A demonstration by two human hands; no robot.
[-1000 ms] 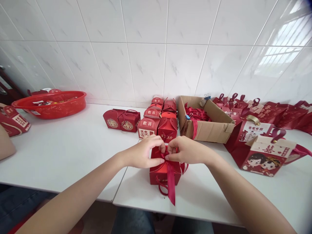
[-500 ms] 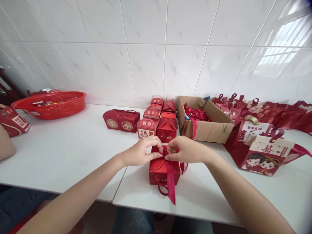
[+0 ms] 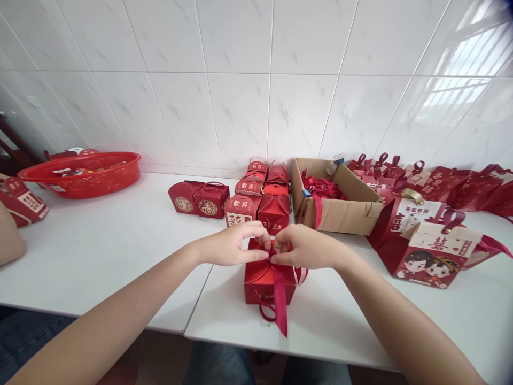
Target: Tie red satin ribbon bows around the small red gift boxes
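A small red gift box [image 3: 260, 282] stands on the white table [image 3: 104, 251] close to its front edge. A dark red ribbon [image 3: 280, 302] is knotted on top of the box, and one tail hangs down its front past the edge. My left hand [image 3: 234, 243] and my right hand [image 3: 304, 246] meet over the lid, each pinching a ribbon loop at the knot between thumb and fingers. A red cord handle hangs at the box front.
Behind the hands stand several closed red gift boxes [image 3: 258, 200]. An open cardboard box [image 3: 340, 208] with red ribbons sits at right, with red gift bags [image 3: 430, 251] beyond it. A red plastic basin [image 3: 80, 174] is at far left. A tiled wall runs behind.
The hands stay at the knot, with the fingers shifting slightly on the ribbon loops. The view has tilted a little.
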